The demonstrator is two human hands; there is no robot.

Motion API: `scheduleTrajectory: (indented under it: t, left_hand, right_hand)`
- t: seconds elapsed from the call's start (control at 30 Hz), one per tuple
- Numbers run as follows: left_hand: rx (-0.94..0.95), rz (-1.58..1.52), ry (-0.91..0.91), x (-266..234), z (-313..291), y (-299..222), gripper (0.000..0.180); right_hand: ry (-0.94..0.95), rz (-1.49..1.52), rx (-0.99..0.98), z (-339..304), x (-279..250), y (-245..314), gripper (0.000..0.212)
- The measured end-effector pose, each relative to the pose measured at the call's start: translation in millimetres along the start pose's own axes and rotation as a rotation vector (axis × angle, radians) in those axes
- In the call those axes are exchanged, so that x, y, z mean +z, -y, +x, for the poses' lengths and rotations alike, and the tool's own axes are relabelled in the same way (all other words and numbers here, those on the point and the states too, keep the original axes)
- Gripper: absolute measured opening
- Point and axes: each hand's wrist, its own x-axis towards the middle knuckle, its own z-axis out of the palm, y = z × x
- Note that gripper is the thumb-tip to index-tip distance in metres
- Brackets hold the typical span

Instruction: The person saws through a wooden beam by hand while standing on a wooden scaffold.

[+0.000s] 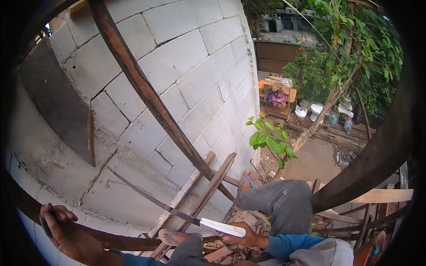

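Note:
My right hand (250, 237), at the lower middle, is closed around the white handle of a handsaw (222, 227). Its long dark blade (151, 195) points up and to the left, seen nearly edge-on, in front of the block wall. At the lower left, my left hand (66, 235) is raised with its fingers curled. A small dark shape shows along those fingers, too unclear to name. Beside that hand runs a dark wooden beam (120, 240).
A grey block wall (186, 57) fills the left, crossed by a slanting timber (146, 88). My sandalled feet rest by narrow planks (213, 186) high above ground. Broken wood pieces (217, 253) lie below. A dark curved beam (364, 164) arches at right, near a leafy tree (341, 44).

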Motion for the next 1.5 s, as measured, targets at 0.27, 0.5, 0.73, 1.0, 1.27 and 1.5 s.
scheduleTrajectory:
  t: [0.27,0.5,0.73,1.0,1.27,1.5]
  left_hand:
    - [-0.653,0.732,-0.056,-166.4,-178.4,109.2,0.033]
    - [-1.475,1.029,0.509,-264.3,-465.4,170.4,0.034]
    - [-1.475,1.042,0.582,-276.9,-524.2,150.1,0.032]
    - [-1.46,1.052,0.619,-290.7,-537.5,134.3,0.031]
    - [-1.436,1.097,0.648,-335.0,-576.4,58.6,0.03]
    - [-1.513,1.195,0.725,-332.0,-625.4,-67.1,0.029]
  right_hand:
    - [-0.027,0.124,0.04,1.1,-7.3,14.4,0.027]
    - [-0.03,-0.036,-0.106,12.8,-26.5,50.8,0.031]
    - [-0.021,-0.257,-0.148,22.6,-22.6,68.2,0.03]
    - [-0.224,-0.46,-0.251,23.5,-33.1,136.1,0.053]
    - [-0.105,-0.677,-0.415,34.7,-15.0,195.0,0.046]
    - [0.03,-1.06,-0.4,85.2,-24.1,184.5,0.057]
